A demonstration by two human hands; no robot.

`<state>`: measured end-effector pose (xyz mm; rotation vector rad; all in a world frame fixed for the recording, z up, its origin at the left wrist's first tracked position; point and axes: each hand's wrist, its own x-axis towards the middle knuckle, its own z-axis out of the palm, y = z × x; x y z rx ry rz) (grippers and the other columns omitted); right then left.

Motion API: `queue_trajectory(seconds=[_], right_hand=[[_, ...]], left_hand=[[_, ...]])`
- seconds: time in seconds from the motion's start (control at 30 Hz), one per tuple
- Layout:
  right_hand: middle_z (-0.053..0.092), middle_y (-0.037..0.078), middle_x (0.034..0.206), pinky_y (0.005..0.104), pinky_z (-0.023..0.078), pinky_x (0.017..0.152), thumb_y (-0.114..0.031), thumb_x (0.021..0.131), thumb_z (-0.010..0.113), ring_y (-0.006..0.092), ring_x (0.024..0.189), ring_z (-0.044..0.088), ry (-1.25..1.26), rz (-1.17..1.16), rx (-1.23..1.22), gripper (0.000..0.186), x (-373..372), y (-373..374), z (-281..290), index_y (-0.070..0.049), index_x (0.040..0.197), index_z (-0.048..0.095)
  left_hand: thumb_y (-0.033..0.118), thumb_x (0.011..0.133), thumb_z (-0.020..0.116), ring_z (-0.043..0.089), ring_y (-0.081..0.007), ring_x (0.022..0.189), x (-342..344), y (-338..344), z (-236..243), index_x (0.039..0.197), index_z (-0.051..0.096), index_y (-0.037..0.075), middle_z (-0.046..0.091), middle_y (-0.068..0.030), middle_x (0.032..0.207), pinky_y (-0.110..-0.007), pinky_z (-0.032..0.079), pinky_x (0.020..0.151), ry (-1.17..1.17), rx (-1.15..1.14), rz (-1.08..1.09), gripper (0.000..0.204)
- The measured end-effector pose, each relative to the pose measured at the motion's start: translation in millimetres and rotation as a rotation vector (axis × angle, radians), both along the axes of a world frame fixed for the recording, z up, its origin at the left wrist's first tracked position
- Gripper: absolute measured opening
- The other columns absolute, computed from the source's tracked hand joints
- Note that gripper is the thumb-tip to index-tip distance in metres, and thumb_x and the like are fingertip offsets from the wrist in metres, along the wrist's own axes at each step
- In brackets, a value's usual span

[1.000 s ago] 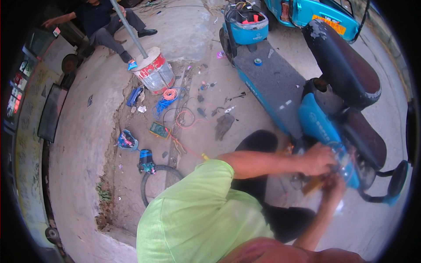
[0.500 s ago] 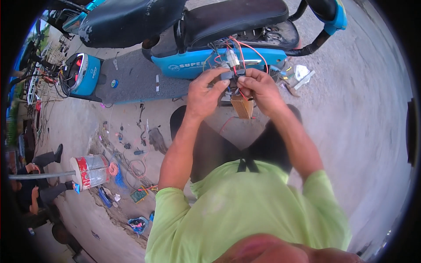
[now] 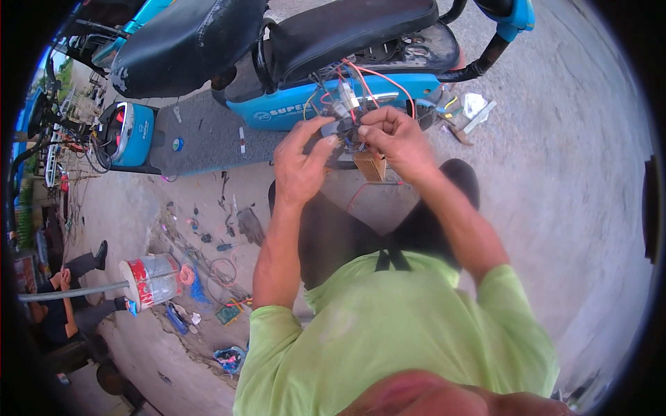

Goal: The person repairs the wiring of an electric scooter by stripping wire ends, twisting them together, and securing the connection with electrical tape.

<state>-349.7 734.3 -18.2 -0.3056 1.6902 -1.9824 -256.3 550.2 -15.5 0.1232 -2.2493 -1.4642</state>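
Note:
In front of me a blue electric scooter (image 3: 270,104) stands with wires (image 3: 388,75) and a white connector (image 3: 348,96) hanging from its side below the black seat (image 3: 354,35). My left hand (image 3: 298,163) pinches a dark grey, flat piece (image 3: 336,128) among these wires; its exact kind is unclear. The fingers of my right hand (image 3: 399,145) are closed at the piece's right end, by thin dark wires, and what lies between them is mostly hidden. Just below the hands is a tan ribbed block (image 3: 371,168), with a red lead near it on the ground.
A hammer (image 3: 459,134) lies on the ground to the right, beside white scrap (image 3: 474,104). A small blue-rimmed roll (image 3: 178,144) rests on the scooter's footboard. Tools and cables lie on the left, near a red-and-white bucket (image 3: 156,281) and a green meter (image 3: 227,314). A person (image 3: 66,291) sits at far left.
The whole view has shifted, so the scooter appears further left and up. My hands have moved slightly apart, and the grey piece now slants between them.

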Motion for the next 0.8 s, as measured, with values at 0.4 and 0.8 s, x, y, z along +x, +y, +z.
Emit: queue_trajectory(seconds=[0.4, 0.8], right_hand=[[0.071, 0.004, 0.086, 0.0233, 0.051, 0.063, -0.007, 0.094, 0.072, 0.0059, 0.072, 0.063, 0.119, -0.116, -0.011, 0.013, 15.1, -10.7, -13.4, 0.003, 0.099, 0.067], [0.072, 0.007, 0.095, 0.0267, 0.056, 0.071, -0.011, 0.095, 0.072, 0.0085, 0.083, 0.066, -0.011, -0.231, -0.062, 0.016, 33.0, -15.7, -1.7, 0.003, 0.102, 0.069]], left_hand=[[0.007, 0.096, 0.070, 0.067, -0.0148, 0.093, 8.7, 18.9, 29.3, 0.120, 0.070, 0.001, 0.071, -0.0093, 0.110, -0.029, 0.054, 0.081, 0.004, -0.100, 0.018, 0.026], [0.009, 0.083, 0.079, 0.070, -0.0279, 0.090, -27.9, 30.1, 47.5, 0.103, 0.076, 0.001, 0.072, -0.0143, 0.100, -0.036, 0.056, 0.082, 0.226, -0.434, -0.128, 0.022]])
